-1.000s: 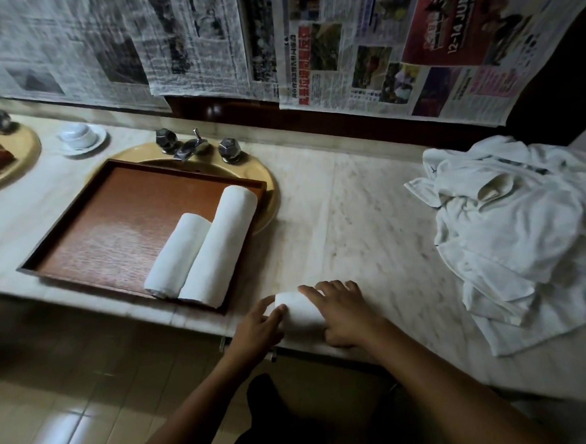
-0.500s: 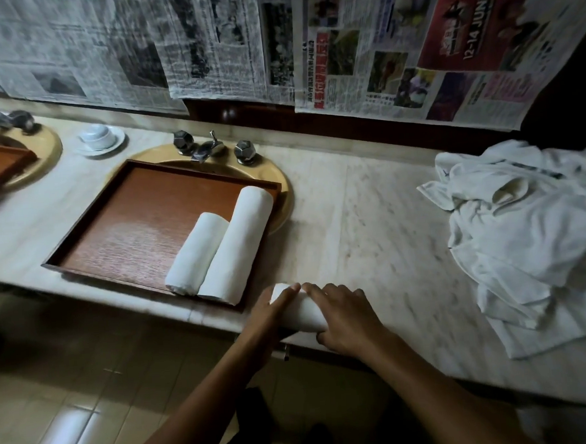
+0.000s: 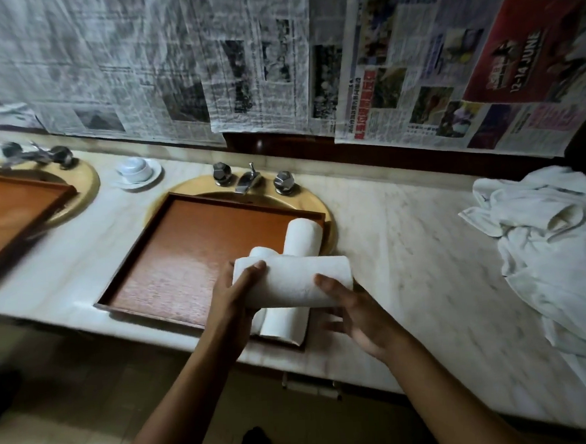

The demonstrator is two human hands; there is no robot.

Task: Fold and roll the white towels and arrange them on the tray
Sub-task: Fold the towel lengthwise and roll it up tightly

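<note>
Marble surface [image 3: 405,235] and newspapered wall [image 3: 171,57] lie beyond our hands; left hand [image 3: 236,304] and right hand [image 3: 355,315] grip the roll [image 3: 292,282], long axis running between them.

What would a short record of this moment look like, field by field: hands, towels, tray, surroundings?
Left hand: grips the left end of the held roll
Right hand: holds the right end, thumb on top
Held roll's position: crosswise over the two rolls on the tray; contact unclear
Tray: brown, set over a yellow sink
On tray: longer roll and shorter roll, side by side
Loose towels: heap on the counter, right
Wall: covered in newspaper
</note>
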